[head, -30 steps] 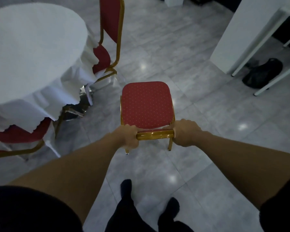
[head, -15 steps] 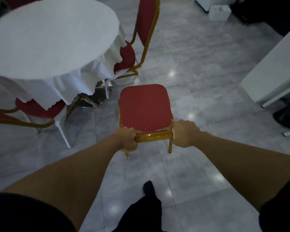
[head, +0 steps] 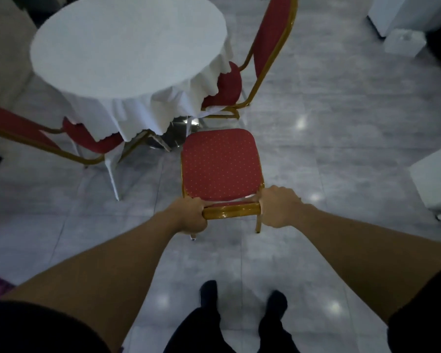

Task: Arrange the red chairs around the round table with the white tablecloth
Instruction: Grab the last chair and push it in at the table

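Head camera: a person's left hand (head: 192,215) and right hand (head: 278,210) clamp the gold top rail of a red chair (head: 220,163), on the tiled floor just short of the round table (head: 127,44), between two seated-in chairs; next, likely pushing it under the tablecloth's near edge.

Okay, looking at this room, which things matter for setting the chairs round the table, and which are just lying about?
Part of the job:
- held red chair, gripped at its backrest top by the left hand and right hand
- round table with white tablecloth
- red chair on the right, tucked in
- red chair on the left, tucked in

Just lying about:
- small white box
- white furniture at right
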